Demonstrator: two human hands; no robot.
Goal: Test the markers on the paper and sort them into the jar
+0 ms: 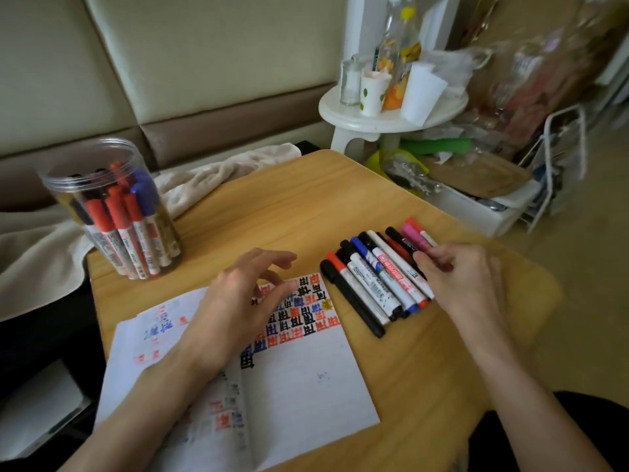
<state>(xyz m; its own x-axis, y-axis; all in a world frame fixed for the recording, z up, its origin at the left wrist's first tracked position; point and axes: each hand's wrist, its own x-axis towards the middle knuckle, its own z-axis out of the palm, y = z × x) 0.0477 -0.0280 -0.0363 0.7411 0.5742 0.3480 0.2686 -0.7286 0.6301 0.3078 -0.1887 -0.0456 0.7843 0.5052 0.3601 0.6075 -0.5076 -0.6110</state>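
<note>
Wooden tabletop (306, 206), head view: lined paper (306, 369) filled with red, blue and black test marks is laid near the front edge, and the clear jar (54, 180), part-filled with capped pens, is stood at the far left corner. The left hand (238, 301) is held over the paper, fingers loosely spread, empty. The right hand (466, 277) is curled on a pink marker (413, 236) in the row of loose markers (371, 281) beside the paper.

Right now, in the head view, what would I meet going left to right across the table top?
jar with markers in it → left hand, over the paper → loose markers lying in a row → right hand, pinching the pink marker at the row's far end.
</note>
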